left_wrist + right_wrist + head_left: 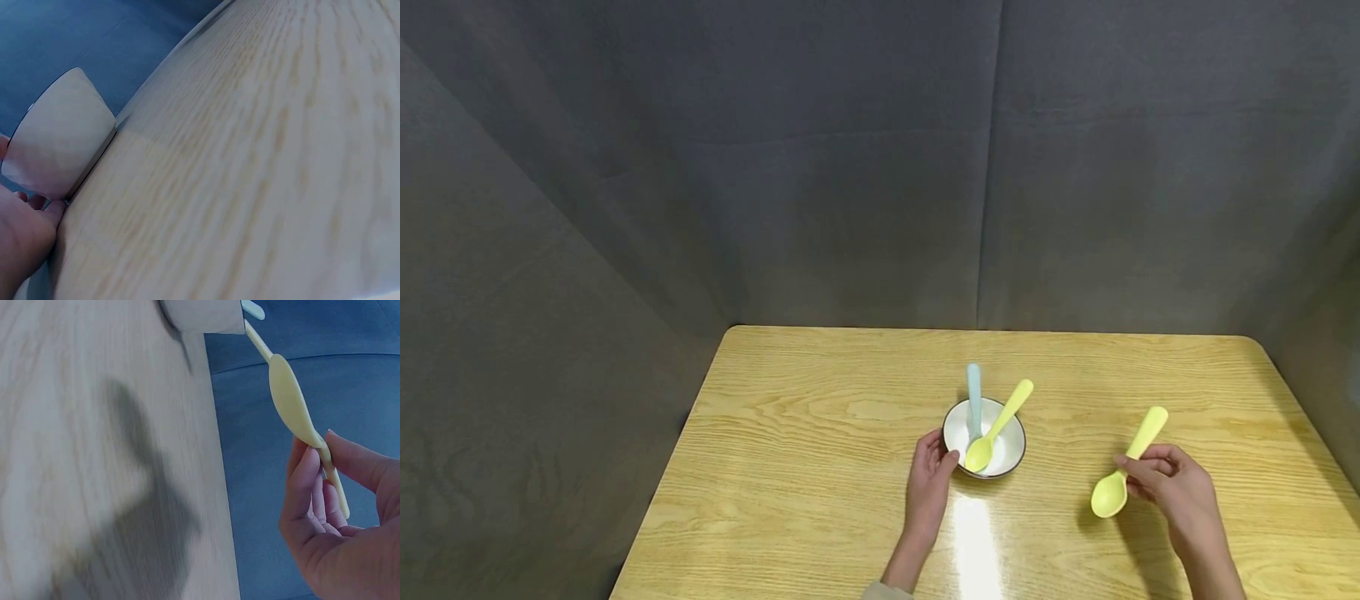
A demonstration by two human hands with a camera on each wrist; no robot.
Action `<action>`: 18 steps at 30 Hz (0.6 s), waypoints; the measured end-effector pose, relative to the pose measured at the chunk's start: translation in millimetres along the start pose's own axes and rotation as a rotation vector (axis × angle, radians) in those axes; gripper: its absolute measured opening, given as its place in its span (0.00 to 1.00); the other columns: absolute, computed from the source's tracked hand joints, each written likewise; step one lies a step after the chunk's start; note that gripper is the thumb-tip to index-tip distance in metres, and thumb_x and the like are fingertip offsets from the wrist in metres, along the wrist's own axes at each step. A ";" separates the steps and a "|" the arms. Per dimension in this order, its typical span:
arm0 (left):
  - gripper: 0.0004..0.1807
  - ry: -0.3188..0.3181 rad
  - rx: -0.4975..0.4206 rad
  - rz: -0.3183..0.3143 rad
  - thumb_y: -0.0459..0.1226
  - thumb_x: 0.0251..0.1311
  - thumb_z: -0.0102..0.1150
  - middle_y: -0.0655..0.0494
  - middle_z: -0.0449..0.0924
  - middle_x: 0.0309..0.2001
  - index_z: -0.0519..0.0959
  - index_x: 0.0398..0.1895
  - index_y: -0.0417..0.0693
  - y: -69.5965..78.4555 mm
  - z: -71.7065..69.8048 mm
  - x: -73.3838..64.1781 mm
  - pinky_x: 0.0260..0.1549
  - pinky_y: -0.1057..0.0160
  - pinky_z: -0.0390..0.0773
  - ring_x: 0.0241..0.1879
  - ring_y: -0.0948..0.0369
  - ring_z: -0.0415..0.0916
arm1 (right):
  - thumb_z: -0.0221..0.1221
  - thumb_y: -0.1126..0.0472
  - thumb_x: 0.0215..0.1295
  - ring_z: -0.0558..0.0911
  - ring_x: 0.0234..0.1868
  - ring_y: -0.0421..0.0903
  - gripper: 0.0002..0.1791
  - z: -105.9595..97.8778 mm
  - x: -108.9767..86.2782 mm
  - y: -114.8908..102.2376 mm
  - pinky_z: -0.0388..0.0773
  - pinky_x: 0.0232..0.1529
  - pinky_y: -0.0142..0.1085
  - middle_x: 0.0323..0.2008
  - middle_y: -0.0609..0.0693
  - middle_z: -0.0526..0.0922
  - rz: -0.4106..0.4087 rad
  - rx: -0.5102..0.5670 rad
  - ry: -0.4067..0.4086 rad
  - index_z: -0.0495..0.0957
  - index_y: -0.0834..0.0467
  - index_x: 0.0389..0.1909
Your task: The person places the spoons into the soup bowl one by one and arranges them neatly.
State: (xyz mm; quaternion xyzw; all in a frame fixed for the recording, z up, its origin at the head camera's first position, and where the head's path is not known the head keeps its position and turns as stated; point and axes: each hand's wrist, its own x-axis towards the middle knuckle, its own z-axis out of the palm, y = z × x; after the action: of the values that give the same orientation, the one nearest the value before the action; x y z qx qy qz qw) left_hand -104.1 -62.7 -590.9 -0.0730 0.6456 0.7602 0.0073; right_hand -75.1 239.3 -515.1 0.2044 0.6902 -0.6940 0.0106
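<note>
A white bowl (955,429) with a dark rim stands on the table, and my left hand (931,483) holds its near left side, thumb at the rim. Inside the bowl lean a light blue spoon (974,396) and a yellow spoon (1011,406), handles sticking out over the far rim. To the right, my right hand (1180,492) pinches a second yellow spoon (1108,496) where handle meets scoop. That spoon is above the table, its scoop toward the near left. In the left wrist view the bowl's outer wall (59,131) shows, with fingers (55,211) low against it.
The wood-grain table (790,467) has rounded far corners. Dark grey cloth (850,208) hangs behind it and along both sides. Between the bowl and my right hand lies a stretch of tabletop. A bright reflection (975,542) shines on the table near the bowl.
</note>
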 end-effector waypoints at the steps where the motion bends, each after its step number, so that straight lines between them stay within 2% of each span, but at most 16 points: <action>1: 0.27 -0.005 -0.003 0.003 0.37 0.70 0.60 0.40 0.71 0.69 0.69 0.69 0.37 0.2 -0.1 -0.3 0.72 0.52 0.66 0.72 0.45 0.65 | 0.71 0.70 0.63 0.83 0.26 0.38 0.13 1.4 0.3 -1.0 0.85 0.31 0.30 0.25 0.42 0.84 -0.007 0.012 0.000 0.74 0.61 0.38; 11: 0.37 -0.078 -0.078 -0.010 0.33 0.68 0.60 0.40 0.61 0.77 0.59 0.78 0.38 -2.7 -6.2 -3.9 0.75 0.53 0.60 0.77 0.46 0.57 | 0.69 0.72 0.65 0.83 0.27 0.38 0.12 13.1 0.0 -5.5 0.85 0.31 0.28 0.25 0.43 0.84 -0.012 0.107 -0.011 0.73 0.60 0.38; 18: 0.34 -0.106 -0.048 -0.005 0.37 0.71 0.60 0.46 0.63 0.76 0.62 0.78 0.45 -1.3 -6.8 -1.0 0.74 0.57 0.62 0.76 0.50 0.59 | 0.66 0.70 0.69 0.86 0.28 0.40 0.09 21.3 2.4 -14.5 0.86 0.35 0.29 0.27 0.46 0.86 -0.080 0.174 -0.070 0.73 0.61 0.40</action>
State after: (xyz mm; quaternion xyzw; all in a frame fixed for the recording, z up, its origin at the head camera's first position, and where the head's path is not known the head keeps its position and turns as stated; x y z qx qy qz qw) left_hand -102.3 -69.0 -593.1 -0.0344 0.6257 0.7782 0.0419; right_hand -87.3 220.1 -502.7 0.1527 0.6340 -0.7580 -0.0108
